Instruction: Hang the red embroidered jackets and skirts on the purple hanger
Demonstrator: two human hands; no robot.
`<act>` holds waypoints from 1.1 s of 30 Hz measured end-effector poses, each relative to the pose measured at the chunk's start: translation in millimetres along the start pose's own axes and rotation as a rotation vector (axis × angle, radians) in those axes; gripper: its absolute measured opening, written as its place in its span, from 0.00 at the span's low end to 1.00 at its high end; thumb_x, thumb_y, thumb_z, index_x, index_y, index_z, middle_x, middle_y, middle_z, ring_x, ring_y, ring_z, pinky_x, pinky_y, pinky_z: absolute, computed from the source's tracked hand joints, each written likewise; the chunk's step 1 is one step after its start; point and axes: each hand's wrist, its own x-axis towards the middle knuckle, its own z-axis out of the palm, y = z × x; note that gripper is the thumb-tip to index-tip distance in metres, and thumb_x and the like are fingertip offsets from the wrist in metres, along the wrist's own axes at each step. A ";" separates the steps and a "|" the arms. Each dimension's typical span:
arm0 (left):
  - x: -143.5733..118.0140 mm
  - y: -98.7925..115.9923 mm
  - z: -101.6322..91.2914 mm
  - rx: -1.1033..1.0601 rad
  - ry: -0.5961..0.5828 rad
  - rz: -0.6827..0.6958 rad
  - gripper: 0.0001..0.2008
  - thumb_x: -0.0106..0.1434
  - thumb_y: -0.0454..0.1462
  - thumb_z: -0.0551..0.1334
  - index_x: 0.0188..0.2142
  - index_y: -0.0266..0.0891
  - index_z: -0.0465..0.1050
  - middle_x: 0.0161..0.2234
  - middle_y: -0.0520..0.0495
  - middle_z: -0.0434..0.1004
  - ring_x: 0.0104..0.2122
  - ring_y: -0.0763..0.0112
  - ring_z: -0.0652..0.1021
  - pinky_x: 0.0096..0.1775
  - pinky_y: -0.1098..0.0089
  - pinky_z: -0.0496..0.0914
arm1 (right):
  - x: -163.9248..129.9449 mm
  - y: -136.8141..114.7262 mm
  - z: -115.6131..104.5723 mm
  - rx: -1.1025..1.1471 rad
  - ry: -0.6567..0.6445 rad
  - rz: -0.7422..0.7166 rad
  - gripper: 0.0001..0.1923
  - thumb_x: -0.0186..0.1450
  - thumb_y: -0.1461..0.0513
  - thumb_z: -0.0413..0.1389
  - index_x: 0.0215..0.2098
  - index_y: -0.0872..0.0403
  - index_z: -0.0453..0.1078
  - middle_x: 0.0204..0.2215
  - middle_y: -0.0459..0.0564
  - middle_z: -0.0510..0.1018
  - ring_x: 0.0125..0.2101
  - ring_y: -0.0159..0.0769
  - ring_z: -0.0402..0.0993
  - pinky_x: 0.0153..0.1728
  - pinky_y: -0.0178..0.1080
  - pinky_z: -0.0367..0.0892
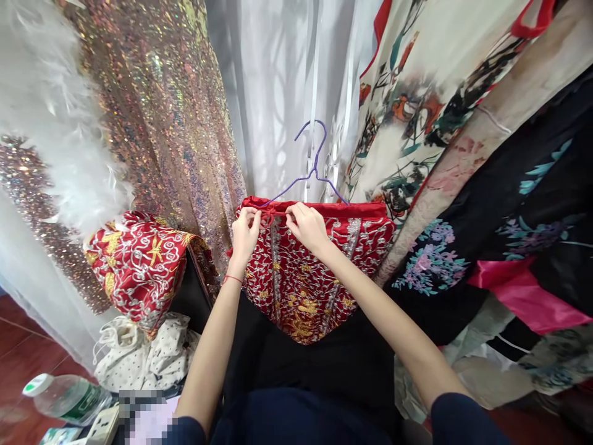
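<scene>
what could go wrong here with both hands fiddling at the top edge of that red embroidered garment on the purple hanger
1. The red embroidered garment is draped over a thin purple wire hanger; tugging by the left hand or right hand might slide it off.
2. Both hands pinch a small red fastening at the top edge; the metallic embroidery nearby could snag.
3. A water bottle lies on the floor at lower left, so a dropped garment might land near it.

My fingertips [254, 216] sink into the red garment's [319, 272] top edge, so what they pinch is hidden. The hanger's [311, 165] lower bar is covered by that cloth. A blurred patch [139, 405] masks something beside the bottle [65, 398]. The floral robes [500, 204] run off the right edge.
</scene>
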 end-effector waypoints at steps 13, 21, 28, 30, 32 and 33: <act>7.4 -4.7 -26.4 0.620 -0.009 0.205 0.09 0.73 0.41 0.52 0.40 0.40 0.68 0.37 0.41 0.78 0.35 0.62 0.77 0.40 0.66 0.66 | 7.1 3.9 -15.1 -0.298 -0.139 -0.073 0.18 0.70 0.71 0.41 0.44 0.61 0.73 0.36 0.59 0.79 0.30 0.39 0.71 0.29 0.41 0.53; 13.8 -11.3 -26.3 0.623 -0.049 0.290 0.10 0.73 0.40 0.51 0.40 0.41 0.69 0.37 0.41 0.76 0.39 0.61 0.75 0.43 0.66 0.67 | -1.8 25.0 -24.9 -0.302 -0.206 -0.107 0.19 0.70 0.71 0.41 0.50 0.61 0.71 0.33 0.58 0.80 0.26 0.37 0.71 0.25 0.41 0.47; 25.8 -0.8 -29.8 0.655 -0.132 0.242 0.08 0.72 0.37 0.52 0.39 0.40 0.68 0.34 0.43 0.73 0.35 0.62 0.73 0.39 0.66 0.66 | 3.5 21.5 -26.9 -0.309 -0.245 -0.007 0.18 0.71 0.69 0.43 0.50 0.60 0.72 0.33 0.58 0.82 0.26 0.38 0.73 0.25 0.40 0.44; 28.6 9.1 -30.3 0.595 -0.165 0.240 0.06 0.72 0.37 0.54 0.38 0.40 0.67 0.32 0.46 0.72 0.32 0.65 0.72 0.38 0.66 0.66 | 4.5 20.1 -29.5 -0.284 -0.215 0.042 0.17 0.73 0.65 0.44 0.48 0.59 0.73 0.34 0.57 0.83 0.27 0.38 0.74 0.25 0.40 0.43; 30.2 19.2 -32.3 0.530 -0.157 0.254 0.05 0.70 0.37 0.55 0.41 0.40 0.68 0.32 0.47 0.71 0.31 0.67 0.71 0.39 0.66 0.67 | 3.1 21.5 -34.5 -0.234 -0.166 0.057 0.16 0.74 0.60 0.45 0.46 0.58 0.73 0.35 0.56 0.83 0.29 0.39 0.75 0.25 0.39 0.44; 30.7 23.3 -34.0 0.510 -0.145 0.269 0.07 0.69 0.35 0.55 0.45 0.40 0.69 0.34 0.46 0.71 0.32 0.67 0.71 0.41 0.65 0.68 | 1.7 23.5 -38.0 -0.214 -0.139 0.066 0.16 0.74 0.58 0.46 0.45 0.57 0.73 0.36 0.55 0.83 0.29 0.39 0.75 0.25 0.38 0.44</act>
